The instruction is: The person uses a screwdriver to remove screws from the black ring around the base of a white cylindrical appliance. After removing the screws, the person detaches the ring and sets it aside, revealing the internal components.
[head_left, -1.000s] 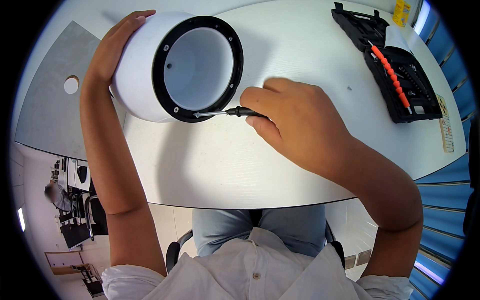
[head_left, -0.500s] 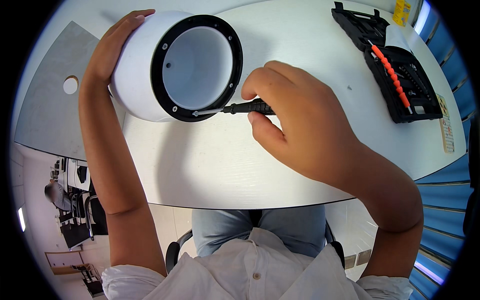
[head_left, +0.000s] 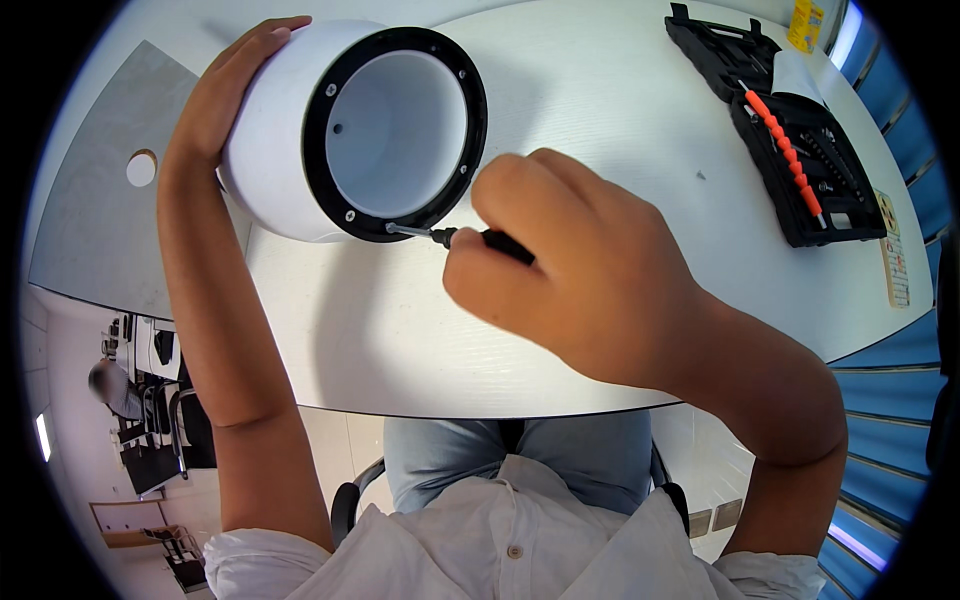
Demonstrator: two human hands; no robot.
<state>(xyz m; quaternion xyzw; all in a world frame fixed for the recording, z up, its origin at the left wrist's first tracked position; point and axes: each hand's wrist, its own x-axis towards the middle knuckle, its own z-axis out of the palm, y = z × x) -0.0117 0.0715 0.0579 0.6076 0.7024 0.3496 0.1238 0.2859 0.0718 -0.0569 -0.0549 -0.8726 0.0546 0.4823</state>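
Observation:
A white cylinder (head_left: 268, 140) lies tilted on the table, its open end facing me. Around that opening runs a black ring (head_left: 314, 150) fixed with several screws, one of them a silver screw (head_left: 350, 216) at the lower left. My left hand (head_left: 222, 100) wraps the cylinder's left side, steadying it; some fingertips are hidden behind it. In my closed right hand (head_left: 575, 265) is a screwdriver (head_left: 415, 231) with a black handle, mostly covered by the fingers. Its metal tip meets the ring's lower edge, where a screw head seems to sit.
An opened black tool case (head_left: 790, 160) stands at the right, with an orange flexible shaft (head_left: 782, 150) lying across it. Beside it are a small patterned strip (head_left: 893, 250) and a yellow packet (head_left: 804, 25). A grey board (head_left: 110, 215) with a round hole is at the left.
My right hand has shifted left and toward me and turned, covering more of the screwdriver's handle, which now slants more. The tip stays at the ring; the left hand and cylinder barely moved.

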